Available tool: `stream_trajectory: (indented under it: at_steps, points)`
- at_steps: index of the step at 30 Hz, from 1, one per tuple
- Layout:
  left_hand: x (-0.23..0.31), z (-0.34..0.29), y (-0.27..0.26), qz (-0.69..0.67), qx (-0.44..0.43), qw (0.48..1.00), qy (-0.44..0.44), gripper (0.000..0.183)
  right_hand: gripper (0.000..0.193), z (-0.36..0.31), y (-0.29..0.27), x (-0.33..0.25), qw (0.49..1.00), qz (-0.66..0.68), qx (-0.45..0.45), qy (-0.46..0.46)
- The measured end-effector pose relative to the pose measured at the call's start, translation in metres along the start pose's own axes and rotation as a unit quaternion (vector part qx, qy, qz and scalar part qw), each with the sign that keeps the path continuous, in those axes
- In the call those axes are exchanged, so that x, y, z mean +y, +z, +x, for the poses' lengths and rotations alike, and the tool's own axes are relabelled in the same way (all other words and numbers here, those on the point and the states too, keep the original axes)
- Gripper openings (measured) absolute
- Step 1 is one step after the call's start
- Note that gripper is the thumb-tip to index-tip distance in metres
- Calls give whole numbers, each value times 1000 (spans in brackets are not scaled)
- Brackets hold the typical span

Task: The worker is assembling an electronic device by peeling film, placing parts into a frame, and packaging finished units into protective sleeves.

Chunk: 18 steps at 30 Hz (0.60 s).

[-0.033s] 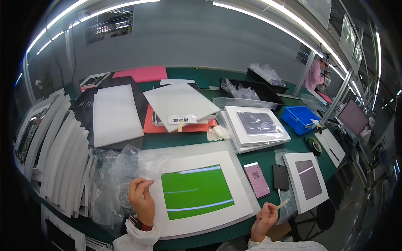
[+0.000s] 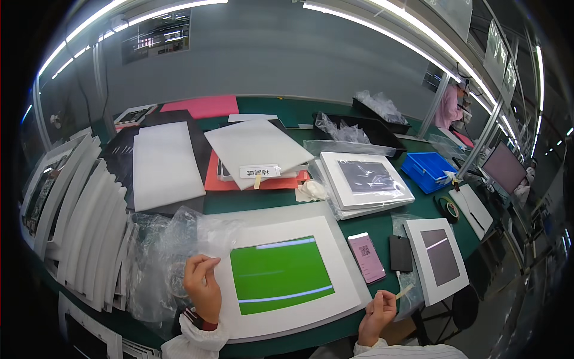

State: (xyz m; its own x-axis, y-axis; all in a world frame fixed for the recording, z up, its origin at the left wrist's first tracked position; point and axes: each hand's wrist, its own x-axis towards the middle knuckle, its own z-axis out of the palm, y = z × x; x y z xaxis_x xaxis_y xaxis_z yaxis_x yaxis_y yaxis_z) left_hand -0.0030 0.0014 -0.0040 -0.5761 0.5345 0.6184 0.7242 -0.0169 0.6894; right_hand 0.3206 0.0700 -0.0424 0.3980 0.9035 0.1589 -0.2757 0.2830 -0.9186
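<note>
A white-framed display panel [image 2: 281, 275] with a lit green screen lies flat before me on a white foam sheet [image 2: 353, 263]. At the panel's left edge is my left hand [image 2: 203, 284], thumb and fingers pinched together; whether anything is between them is hidden. A crumpled clear plastic bag [image 2: 158, 263] lies beside that hand. My right hand [image 2: 378, 311], off the panel's lower right corner, pinches a short yellowish strip of tape [image 2: 405, 292]. Just beyond it are a pink-screened phone [image 2: 367, 257] and a black box-shaped device [image 2: 400, 253] with a white cable.
White panels [image 2: 89, 221] stand in a row at left. Foam sheets [image 2: 167, 164] and a bagged panel [image 2: 365, 179] lie further back. Right of me are a smaller framed panel [image 2: 436, 260], a tape roll [image 2: 448, 209] and a blue bin [image 2: 427, 170]. A person in pink [image 2: 451, 107] is far right.
A thin pale reflection line across the green screen has grown fainter. Both hands and the objects stay where they were.
</note>
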Motion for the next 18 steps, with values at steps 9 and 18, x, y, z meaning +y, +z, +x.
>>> stream_trajectory:
  at_steps: [9,18]
  points:
    - [13,2,3,-44,26,998,-21,14,6,5,-1,-4,1000,-1,14,-1]
    - [16,3,3,-29,14,999,-2,25,6,2,1,-3,1000,-9,15,-2]
